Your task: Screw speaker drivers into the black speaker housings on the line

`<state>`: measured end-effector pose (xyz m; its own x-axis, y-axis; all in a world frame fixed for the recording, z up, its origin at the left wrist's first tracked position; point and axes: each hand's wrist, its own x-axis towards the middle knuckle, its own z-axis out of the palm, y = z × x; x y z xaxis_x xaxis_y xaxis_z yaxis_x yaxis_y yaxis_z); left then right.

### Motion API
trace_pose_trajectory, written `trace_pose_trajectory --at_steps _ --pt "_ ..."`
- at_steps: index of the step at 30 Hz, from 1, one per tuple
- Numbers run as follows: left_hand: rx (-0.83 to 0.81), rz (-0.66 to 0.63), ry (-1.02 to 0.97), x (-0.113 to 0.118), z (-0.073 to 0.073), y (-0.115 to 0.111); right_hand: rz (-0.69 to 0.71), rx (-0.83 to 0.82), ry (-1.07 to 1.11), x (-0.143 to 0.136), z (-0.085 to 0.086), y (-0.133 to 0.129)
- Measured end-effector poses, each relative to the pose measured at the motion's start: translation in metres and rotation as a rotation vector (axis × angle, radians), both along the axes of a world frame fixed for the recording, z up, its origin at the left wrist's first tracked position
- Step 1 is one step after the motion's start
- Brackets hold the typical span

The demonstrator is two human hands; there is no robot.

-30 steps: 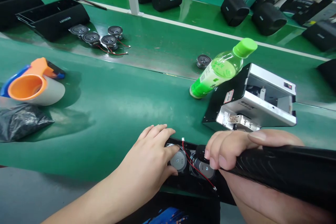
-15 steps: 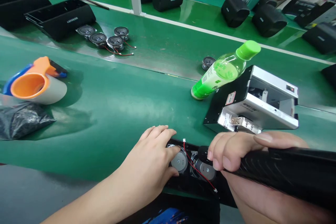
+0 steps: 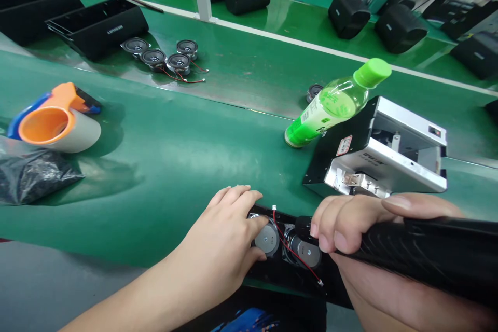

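Note:
My right hand [image 3: 350,220] is wrapped around a black power screwdriver [image 3: 439,249], its nose pointing left and down over a black panel [image 3: 334,282]. Two round speaker drivers sit in that panel, magnets up. The left speaker driver [image 3: 267,239] is gripped at its edge between the thumb and index finger of my left hand [image 3: 227,233], whose other fingers rest over the panel's far edge. Beside the screwdriver's nose lies the right speaker driver [image 3: 309,254]. A red and black wire [image 3: 291,249] with white plugs crosses between them. The screwdriver's tip is hidden.
A silver and black screw feeder [image 3: 389,150] stands beyond my right hand, a green-capped bottle [image 3: 330,109] leaning by it. At left are a tape dispenser [image 3: 62,119] and a bag of dark small parts [image 3: 35,176]. Several loose speakers [image 3: 179,62] and a black housing [image 3: 101,28] lie farther back.
The view has shifted slightly, so the background sits a little farther right. Both hands keep their hold and position on the panel and screwdriver.

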<state>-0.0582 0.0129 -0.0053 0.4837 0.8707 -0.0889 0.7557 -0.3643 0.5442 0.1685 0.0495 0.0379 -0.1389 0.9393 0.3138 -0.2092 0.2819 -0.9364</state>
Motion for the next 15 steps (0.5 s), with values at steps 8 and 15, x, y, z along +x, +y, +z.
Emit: trace_pose_trajectory --at_steps 8,15 --pt "-0.005 0.004 0.003 0.000 0.000 0.001 -0.003 -0.027 0.018 -0.001 -0.002 0.002" --pt "0.005 0.003 -0.001 0.000 0.001 0.003 -0.075 -0.070 0.055 -0.005 -0.002 0.011"
